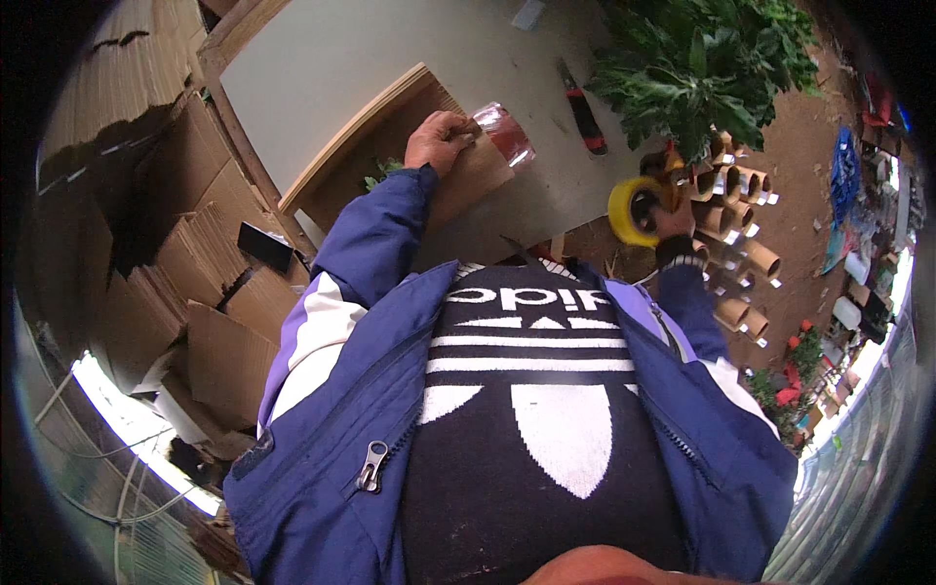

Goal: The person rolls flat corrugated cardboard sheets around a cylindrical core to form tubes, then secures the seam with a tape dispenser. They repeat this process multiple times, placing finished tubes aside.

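Note:
My left hand [439,139] holds down the near flap of a brown cardboard piece [468,175] on the table. A few green leaves [380,174] show beside my left sleeve, inside the cardboard. At its right end, a red patch [504,135] sits under shiny clear tape or film. My right hand [671,216], off the table's right edge, grips a tape dispenser [667,172] carrying a big yellow tape roll [633,212]; both are slightly blurred. Between the hands and farther back lies a red and black utility knife [585,121].
Leafy green plants [687,80] rise at the back right. Below them, several cardboard tubes [731,212] with white tags are stacked. Flattened cardboard [212,256] is piled on the left. A dark blade [518,248] points out near my chest. Red flowers [790,380] stand far right.

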`<state>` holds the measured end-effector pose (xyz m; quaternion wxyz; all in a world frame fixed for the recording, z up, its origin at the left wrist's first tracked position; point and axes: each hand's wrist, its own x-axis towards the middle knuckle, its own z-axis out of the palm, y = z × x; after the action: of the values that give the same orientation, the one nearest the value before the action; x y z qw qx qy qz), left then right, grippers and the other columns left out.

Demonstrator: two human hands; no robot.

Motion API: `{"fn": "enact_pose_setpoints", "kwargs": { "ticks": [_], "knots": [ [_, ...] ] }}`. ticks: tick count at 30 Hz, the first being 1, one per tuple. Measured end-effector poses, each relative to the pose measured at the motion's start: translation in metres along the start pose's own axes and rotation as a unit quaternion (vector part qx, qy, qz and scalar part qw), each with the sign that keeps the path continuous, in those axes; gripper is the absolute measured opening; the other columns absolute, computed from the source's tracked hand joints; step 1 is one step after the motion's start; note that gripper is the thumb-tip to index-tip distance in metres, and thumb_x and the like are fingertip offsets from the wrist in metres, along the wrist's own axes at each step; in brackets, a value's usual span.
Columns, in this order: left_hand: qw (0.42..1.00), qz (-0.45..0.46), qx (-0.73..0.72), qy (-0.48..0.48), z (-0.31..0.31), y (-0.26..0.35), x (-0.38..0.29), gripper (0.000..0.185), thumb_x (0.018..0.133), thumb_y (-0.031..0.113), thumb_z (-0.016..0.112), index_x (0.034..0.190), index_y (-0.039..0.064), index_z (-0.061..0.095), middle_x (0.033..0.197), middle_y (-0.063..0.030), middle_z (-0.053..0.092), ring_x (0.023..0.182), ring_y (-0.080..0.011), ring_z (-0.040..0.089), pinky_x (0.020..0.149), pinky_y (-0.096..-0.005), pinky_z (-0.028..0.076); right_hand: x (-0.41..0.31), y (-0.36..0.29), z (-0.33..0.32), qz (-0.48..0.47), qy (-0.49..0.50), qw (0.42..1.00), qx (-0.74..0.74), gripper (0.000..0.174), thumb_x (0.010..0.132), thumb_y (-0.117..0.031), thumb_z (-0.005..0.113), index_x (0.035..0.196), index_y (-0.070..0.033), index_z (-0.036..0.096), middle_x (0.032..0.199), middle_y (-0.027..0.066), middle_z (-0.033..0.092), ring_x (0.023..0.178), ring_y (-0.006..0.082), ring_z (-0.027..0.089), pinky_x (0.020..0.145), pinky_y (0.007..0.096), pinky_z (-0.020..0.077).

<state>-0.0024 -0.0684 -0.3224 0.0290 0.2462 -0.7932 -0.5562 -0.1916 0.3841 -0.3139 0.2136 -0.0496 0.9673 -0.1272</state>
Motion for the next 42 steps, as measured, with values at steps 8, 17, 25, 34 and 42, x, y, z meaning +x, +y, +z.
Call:
{"fn": "enact_pose_setpoints", "kwargs": {
  "ticks": [8,17,25,34,42],
  "knots": [
    [0.996,-0.007,0.069,0.051,0.007,0.006,-0.009,0.034,0.076,0.016,0.082,0.105,0.011,0.066,0.103,-0.005,0.063,0.095,-0.0207,0.063,0.087,-0.0306,0.052,-0.086,-0.128,-0.025,-0.18,-0.193,0.921,0.285,0.063,0.066,-0.008,0.076,0.126,-0.002,0.056,0.118,0.0137,0.062,0.112,0.0237,0.062,0.1,0.035,0.0476],
    [0.988,0.092,0.064,0.104,0.028,-0.004,-0.026,0.029,0.074,0.016,0.083,0.099,0.011,0.069,0.107,-0.0061,0.061,0.092,-0.0235,0.065,0.081,-0.0337,0.056,-0.055,-0.3,-0.048,-0.404,-0.073,0.911,0.046,0.054,0.068,-0.021,0.069,0.121,-0.01,0.065,0.109,0.0199,0.06,0.105,0.0368,0.059,0.094,0.0398,0.0496],
    [0.991,0.104,0.03,0.081,0.033,0.001,-0.039,0.028,0.073,0.008,0.08,0.098,0.013,0.069,0.104,-0.0093,0.058,0.098,-0.0285,0.063,0.084,-0.0366,0.055,-0.052,-0.38,-0.02,-0.289,-0.16,0.923,-0.196,0.051,0.076,-0.026,0.066,0.126,-0.015,0.065,0.119,0.0203,0.063,0.107,0.0367,0.064,0.095,0.0405,0.0512],
    [0.971,0.176,0.12,0.108,0.032,0.004,-0.048,0.022,0.078,0.015,0.076,0.098,0.015,0.068,0.119,-0.0113,0.057,0.108,-0.031,0.06,0.088,-0.0385,0.054,-0.04,-0.405,-0.012,-0.28,-0.247,0.889,-0.265,0.06,0.073,-0.029,0.07,0.129,-0.013,0.06,0.115,0.018,0.069,0.106,0.0334,0.067,0.093,0.0397,0.0525],
    [0.959,0.204,0.173,0.093,0.03,0.004,-0.043,0.022,0.08,0.019,0.074,0.1,0.013,0.065,0.121,-0.0086,0.061,0.11,-0.0334,0.059,0.092,-0.0416,0.052,-0.025,-0.42,-0.01,-0.232,-0.338,0.863,-0.295,0.069,0.072,-0.025,0.075,0.137,-0.012,0.055,0.117,0.0151,0.068,0.098,0.0267,0.068,0.086,0.0344,0.0553]
  ]
}}
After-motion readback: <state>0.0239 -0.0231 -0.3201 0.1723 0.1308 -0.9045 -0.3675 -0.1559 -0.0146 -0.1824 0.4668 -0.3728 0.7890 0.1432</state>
